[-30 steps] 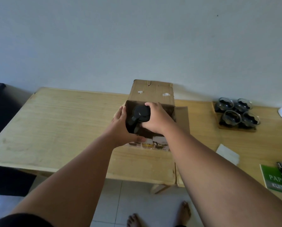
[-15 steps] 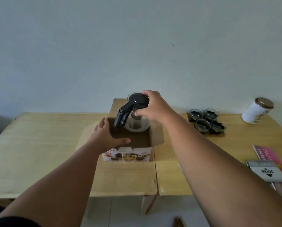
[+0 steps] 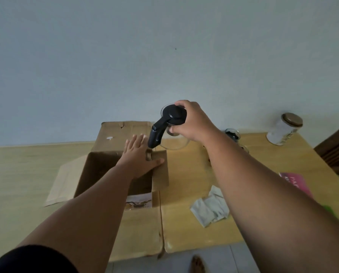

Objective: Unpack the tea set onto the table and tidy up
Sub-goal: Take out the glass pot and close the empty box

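Over on the left, bare pale wooden table, and then the open brown cardboard box sitting on it, one flap splayed flat on the wood to its left and another folded down toward the front edge. The person's left hand lies across the box's right-hand rim, palm down, fingers stretched out flat and spread, thumb pointing right along the cardboard, gripping nothing, just pressing on the box. A printed picture panel shows on the box's near side.

Just to the right and above, the clear glass teapot with the black lid and black handle is up in the air, clear of the box, over its right rear corner. The right hand has it from above, fingers curled over the lid's rim, thumb pressed on the glass below; the handle hangs down toward the left hand.

Further right, a crumpled whitish piece of paper lies on the table, partly under the right forearm. Behind that arm, small glass cups peek out, mostly hidden. Then a white cylindrical tin with a brown lid near the far corner, and a pink booklet at the right edge.
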